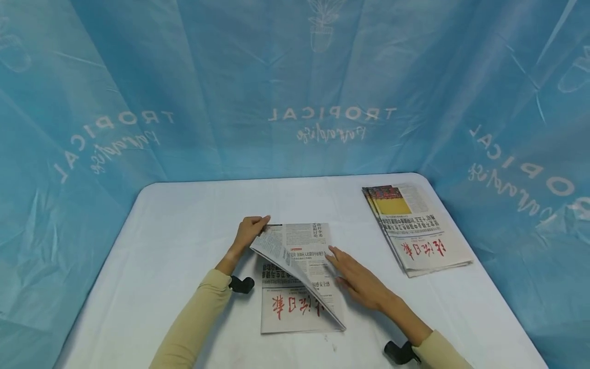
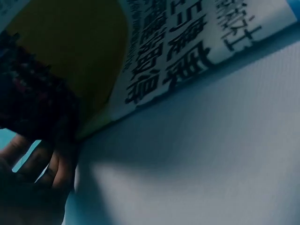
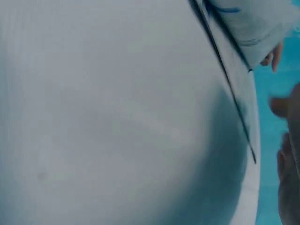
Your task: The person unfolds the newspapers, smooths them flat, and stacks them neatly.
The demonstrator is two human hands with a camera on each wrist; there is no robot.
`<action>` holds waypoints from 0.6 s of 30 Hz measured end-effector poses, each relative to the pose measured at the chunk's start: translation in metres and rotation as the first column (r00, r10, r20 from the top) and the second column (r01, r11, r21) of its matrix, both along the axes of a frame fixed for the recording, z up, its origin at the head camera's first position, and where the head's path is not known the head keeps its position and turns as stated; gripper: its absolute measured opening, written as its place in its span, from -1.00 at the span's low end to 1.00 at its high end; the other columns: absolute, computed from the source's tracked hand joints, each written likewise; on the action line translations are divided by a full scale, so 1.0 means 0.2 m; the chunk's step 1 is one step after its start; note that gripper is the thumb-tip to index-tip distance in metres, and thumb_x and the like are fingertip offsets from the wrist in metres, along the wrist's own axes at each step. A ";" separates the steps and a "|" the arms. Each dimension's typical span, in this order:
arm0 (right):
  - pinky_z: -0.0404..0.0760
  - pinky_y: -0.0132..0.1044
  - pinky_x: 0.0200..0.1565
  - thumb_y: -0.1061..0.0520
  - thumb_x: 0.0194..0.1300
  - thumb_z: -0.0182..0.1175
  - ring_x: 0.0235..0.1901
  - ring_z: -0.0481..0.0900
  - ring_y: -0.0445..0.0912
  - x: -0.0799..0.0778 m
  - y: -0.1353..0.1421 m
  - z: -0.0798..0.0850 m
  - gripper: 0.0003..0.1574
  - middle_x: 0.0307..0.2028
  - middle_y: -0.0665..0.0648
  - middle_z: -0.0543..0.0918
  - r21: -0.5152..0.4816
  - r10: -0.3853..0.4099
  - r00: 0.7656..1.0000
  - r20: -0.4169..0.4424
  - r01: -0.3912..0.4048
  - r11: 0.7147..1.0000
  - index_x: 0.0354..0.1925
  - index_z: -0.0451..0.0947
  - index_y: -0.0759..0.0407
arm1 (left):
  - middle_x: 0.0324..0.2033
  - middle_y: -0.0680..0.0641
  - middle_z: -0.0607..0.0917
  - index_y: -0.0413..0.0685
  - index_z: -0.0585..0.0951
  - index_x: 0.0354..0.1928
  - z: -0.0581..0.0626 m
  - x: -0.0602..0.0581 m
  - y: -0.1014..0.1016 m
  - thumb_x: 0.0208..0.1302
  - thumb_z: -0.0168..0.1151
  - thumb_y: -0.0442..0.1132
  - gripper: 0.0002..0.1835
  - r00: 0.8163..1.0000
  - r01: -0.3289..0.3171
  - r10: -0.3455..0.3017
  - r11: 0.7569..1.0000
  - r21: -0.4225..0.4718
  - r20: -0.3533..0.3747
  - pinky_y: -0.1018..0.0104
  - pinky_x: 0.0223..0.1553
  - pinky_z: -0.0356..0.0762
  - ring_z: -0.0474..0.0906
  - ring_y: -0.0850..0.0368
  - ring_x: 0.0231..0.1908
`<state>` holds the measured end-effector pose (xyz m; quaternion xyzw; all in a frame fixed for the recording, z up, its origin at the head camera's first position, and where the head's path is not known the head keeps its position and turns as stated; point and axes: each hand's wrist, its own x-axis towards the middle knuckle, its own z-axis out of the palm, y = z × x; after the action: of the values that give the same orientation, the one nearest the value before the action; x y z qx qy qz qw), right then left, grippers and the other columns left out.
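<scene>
A folded newspaper (image 1: pixel 281 320) with a red masthead lies on the white table in the head view. One of its leaves (image 1: pixel 281 256) is lifted and bends diagonally across the front page, exposing printed columns beneath. At the far left corner, my left hand (image 1: pixel 249 233) pinches the paper's edge. The left wrist view shows that hand (image 2: pixel 42 164) with its fingers at the newspaper's (image 2: pixel 159 51) yellow and dark picture; the thumb is hidden. My right hand (image 1: pixel 361 281) is at the paper's right edge, fingers extended and gripping nothing. Its dim, blurred fingers (image 3: pixel 281 108) enter the right wrist view.
A stack of folded newspapers (image 1: pixel 421 230) lies at the table's back right. The white-covered table (image 1: pixel 184 220) has rounded far corners. A blue curtain (image 1: pixel 258 143) with printed lettering hangs behind it and along both sides. Each wrist wears a black camera mount (image 1: pixel 241 285).
</scene>
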<state>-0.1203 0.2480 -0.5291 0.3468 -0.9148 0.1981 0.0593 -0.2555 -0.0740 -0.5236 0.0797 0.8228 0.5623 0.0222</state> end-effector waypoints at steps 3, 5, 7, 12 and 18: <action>0.12 -0.05 0.40 -0.06 0.44 0.10 0.45 0.14 0.15 -0.01 -0.01 -0.02 -0.19 0.49 0.22 0.13 0.133 0.056 0.998 0.041 -0.061 0.989 0.49 0.11 0.19 | -0.63 0.05 0.55 -0.32 0.65 -0.43 0.01 0.00 -0.03 0.37 0.18 -0.17 -0.67 0.997 0.051 -0.052 0.999 0.010 0.057 0.30 -0.37 0.35 0.38 0.20 -0.57; 0.18 0.01 0.38 -0.16 0.44 0.06 0.45 0.15 0.16 -0.01 -0.02 -0.04 -0.16 0.49 0.22 0.15 0.182 0.090 0.994 0.062 -0.100 0.978 0.49 0.11 0.19 | -0.51 0.02 0.66 -0.34 0.67 -0.28 0.01 0.00 -0.06 0.34 0.22 -0.21 -0.75 0.986 0.118 -0.119 0.993 0.019 0.113 0.32 -0.34 0.40 0.46 0.23 -0.51; 0.20 0.02 0.36 -0.20 0.44 0.04 0.44 0.17 0.17 -0.01 -0.02 -0.04 -0.15 0.47 0.22 0.18 0.199 0.108 0.992 0.062 -0.119 0.973 0.48 0.13 0.21 | -0.40 -0.04 0.72 -0.35 0.63 -0.16 0.02 0.00 -0.09 0.33 0.21 -0.25 -0.76 0.967 0.198 -0.201 0.980 0.034 0.159 0.35 -0.34 0.45 0.52 0.25 -0.48; 0.17 -0.02 0.38 -0.23 0.43 0.03 0.43 0.20 0.12 -0.01 -0.01 -0.05 -0.15 0.46 0.20 0.21 0.212 0.110 0.993 0.031 -0.114 0.971 0.46 0.17 0.21 | -0.33 -0.13 0.74 -0.30 0.57 -0.02 0.04 0.05 -0.17 0.34 0.21 -0.26 -0.74 0.907 0.325 -0.337 0.942 0.087 0.254 0.36 -0.45 0.53 0.60 0.21 -0.53; 0.15 0.00 0.40 -0.22 0.41 0.08 0.43 0.22 0.10 0.00 0.02 -0.03 -0.14 0.46 0.19 0.22 0.196 0.067 0.996 0.062 -0.078 0.977 0.46 0.17 0.20 | -0.18 -0.17 0.70 -0.23 0.56 0.02 0.03 0.09 -0.29 0.31 0.28 -0.23 -0.70 0.879 0.401 -0.401 0.914 0.056 0.257 0.29 -0.34 0.54 0.61 0.13 -0.39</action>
<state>-0.1206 0.2512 -0.5347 0.3787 -0.9180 0.1174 -0.0082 -0.2375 -0.1317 -0.5172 0.1728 0.7776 0.5517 0.2472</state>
